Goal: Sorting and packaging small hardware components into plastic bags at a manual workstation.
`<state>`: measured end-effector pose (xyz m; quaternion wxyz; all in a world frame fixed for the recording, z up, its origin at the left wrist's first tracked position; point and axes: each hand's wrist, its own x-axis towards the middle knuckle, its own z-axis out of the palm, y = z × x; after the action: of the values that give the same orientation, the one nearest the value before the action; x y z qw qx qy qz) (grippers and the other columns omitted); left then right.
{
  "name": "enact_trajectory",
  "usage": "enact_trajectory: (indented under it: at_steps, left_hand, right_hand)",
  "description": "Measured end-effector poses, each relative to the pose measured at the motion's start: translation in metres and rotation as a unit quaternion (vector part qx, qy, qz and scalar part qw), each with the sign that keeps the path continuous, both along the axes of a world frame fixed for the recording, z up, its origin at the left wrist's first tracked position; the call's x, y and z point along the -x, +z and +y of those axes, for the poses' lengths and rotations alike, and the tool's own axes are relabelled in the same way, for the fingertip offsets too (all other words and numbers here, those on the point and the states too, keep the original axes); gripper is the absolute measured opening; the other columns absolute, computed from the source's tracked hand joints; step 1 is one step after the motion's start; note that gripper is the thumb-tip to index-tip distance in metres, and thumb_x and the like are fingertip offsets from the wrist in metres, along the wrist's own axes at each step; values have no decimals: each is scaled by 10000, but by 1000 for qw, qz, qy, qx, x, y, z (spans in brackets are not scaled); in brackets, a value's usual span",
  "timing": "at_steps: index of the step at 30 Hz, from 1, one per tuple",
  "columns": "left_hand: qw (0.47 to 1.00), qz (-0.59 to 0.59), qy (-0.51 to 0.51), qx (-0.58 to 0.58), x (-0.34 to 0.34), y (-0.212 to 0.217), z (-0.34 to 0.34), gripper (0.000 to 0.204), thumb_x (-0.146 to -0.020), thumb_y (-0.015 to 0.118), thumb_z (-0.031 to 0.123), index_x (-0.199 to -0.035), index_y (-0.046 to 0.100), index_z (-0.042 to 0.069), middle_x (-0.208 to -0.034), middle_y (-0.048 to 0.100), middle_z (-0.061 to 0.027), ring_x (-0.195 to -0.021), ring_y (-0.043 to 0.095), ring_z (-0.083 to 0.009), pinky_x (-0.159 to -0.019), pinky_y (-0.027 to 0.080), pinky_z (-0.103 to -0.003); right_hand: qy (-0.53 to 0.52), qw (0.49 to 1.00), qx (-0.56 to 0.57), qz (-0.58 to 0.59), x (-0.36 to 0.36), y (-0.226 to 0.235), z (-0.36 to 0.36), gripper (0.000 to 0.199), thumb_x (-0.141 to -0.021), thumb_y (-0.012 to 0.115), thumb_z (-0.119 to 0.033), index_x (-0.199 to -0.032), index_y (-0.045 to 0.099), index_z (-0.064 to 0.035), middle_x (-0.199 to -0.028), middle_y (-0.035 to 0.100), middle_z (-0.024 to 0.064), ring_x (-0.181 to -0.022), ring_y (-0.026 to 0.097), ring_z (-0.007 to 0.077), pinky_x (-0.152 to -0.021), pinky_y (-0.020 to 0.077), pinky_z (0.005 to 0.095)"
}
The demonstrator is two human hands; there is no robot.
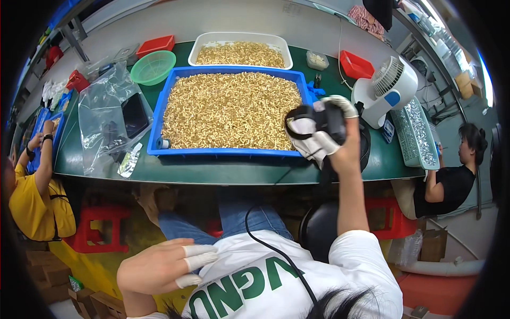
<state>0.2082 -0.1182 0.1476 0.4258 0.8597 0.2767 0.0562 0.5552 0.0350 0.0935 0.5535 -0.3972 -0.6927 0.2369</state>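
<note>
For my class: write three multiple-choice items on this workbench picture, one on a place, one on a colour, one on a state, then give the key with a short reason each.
1. Where does the white tray lie?
A. behind the blue tray
B. on the floor
C. on a stool

2. What colour is the round basket?
A. black
B. green
C. yellow

3. What is the right hand doing?
A. resting flat on the table
B. gripping a dark object
C. lying in a lap

Key: 1 A, it sits farther up the table. 2 B, the mesh is pale green. 3 B, its covered fingers wrap the object above the table edge.
</note>
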Motion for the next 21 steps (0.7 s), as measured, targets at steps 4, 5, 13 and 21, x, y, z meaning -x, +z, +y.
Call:
enact_trajectory:
  at_steps: [4,5,13,21]
  left_hand:
    - [983,-83,146,-81,40,-8,-20,442,-854,587,292,-1151,532,-31,-1099,589,-203,-974,588,-342,-844,471,-393]
    - [947,-183,259,-44,45,-7,-27,405,-836,611,274,-1098,562,-30,-1037,608,-206,-933,604,-352,-822,486,-406]
    - [834,-421,330,-137,42,-22,-35,397,-860,586,360,-979,593,-18,-896,636,-195,-717,616,-284,-637,487,-401]
    - [934,-327,-125,-74,21,58,-19,203,-894,554,242,-964,597,57,-1060,627,-168,-950,615,-311,-856,446,-455]
  right_hand:
    - [-140,988,68,14,-95,12,13,582,-741,708,-129,-1250,437,-47,-1182,490,92,-1089,486,209,-957,377,335]
    - [-161,984,76,-19,-116,4,17,581,-764,691,-156,-1268,423,-44,-1206,482,114,-1120,476,233,-975,364,345]
    - [-300,829,32,-471,-146,-42,16,507,-835,611,-247,-1260,456,-17,-1326,389,195,-1257,334,344,-1043,276,393]
    - [-128,939,-28,-319,-89,49,-15,453,-821,623,-222,-1188,517,21,-1180,547,171,-1099,514,332,-964,382,367]
